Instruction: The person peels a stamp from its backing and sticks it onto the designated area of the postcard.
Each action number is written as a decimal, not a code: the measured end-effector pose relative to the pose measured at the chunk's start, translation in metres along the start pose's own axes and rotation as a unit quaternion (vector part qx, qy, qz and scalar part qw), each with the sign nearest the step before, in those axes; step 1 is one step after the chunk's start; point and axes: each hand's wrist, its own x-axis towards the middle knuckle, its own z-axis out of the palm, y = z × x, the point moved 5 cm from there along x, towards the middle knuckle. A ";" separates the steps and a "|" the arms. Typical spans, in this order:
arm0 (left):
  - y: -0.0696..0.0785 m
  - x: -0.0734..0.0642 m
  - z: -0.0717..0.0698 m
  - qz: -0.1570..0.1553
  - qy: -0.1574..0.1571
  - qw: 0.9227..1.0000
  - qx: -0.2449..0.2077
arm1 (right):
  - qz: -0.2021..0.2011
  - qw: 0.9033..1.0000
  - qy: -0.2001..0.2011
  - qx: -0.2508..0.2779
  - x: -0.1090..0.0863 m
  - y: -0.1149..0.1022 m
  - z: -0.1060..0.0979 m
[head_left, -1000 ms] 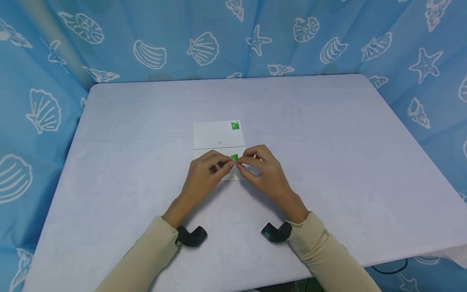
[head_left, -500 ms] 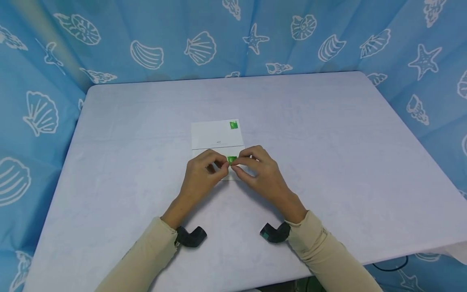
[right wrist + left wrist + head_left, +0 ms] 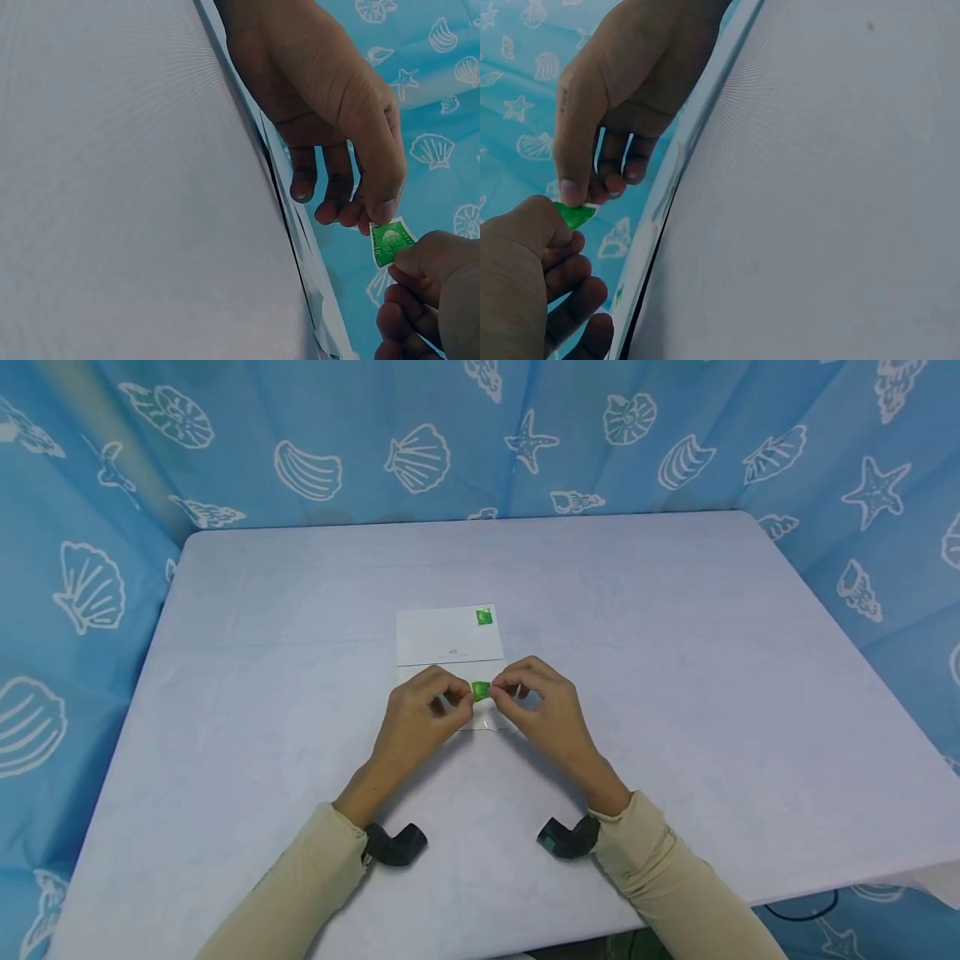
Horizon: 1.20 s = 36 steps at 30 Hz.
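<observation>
A small green postage stamp (image 3: 481, 691) with a white edge is held up between both hands, its printed face plain in the right wrist view. My left hand (image 3: 426, 703) pinches one side of it between thumb and index finger. At the opposite side, my right hand (image 3: 546, 703) pinches the stamp in the same way. Below the hands lies a white paper piece (image 3: 408, 674), largely hidden by them. Directly beyond it is a white envelope (image 3: 435, 639), which bears another green stamp (image 3: 483, 617) at its top right corner and a tiny dark print near its lower edge.
The papers lie on a large table (image 3: 660, 635) with a white cloth. Blue curtains (image 3: 247, 410) with shell and starfish prints hang behind and beside it. A black cable (image 3: 802, 917) shows past the near right edge.
The fingertips, nearly meeting a second ago, have drawn slightly apart. More of the stamp now shows between them. The envelope and paper stay in place.
</observation>
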 end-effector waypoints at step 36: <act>-0.030 -0.003 -0.057 -0.026 0.020 0.996 0.080 | 0.095 0.995 0.003 -0.024 0.015 0.041 -0.012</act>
